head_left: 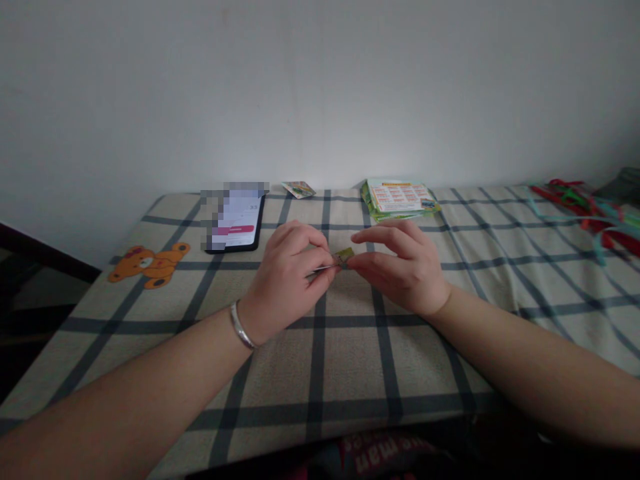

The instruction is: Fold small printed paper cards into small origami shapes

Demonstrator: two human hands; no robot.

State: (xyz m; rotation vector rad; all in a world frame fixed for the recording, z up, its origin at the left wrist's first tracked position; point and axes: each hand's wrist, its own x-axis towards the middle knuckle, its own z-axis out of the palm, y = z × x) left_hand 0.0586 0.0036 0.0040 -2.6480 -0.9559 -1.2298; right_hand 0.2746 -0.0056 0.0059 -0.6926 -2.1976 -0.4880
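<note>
Between the thumb and fingers of my left hand [297,263], which wears a silver bracelet [241,327], is a small card [345,255]. Most of this thin card is hidden by the hand; a yellow-green corner sticks out to the right. My right hand [405,267] faces it, fingers curved and apart from the thumb. The right thumb tip is right by the card's corner; whether they touch I cannot tell. Both hands are just above the middle of the checked tablecloth [345,367].
Behind my left hand lies a lit phone [237,223], with a small printed card [299,190] near the wall. A stack of printed sheets [400,198] is at the back. Far left is a flat bear figure [149,265]; red and green ribbons [595,217] lie far right.
</note>
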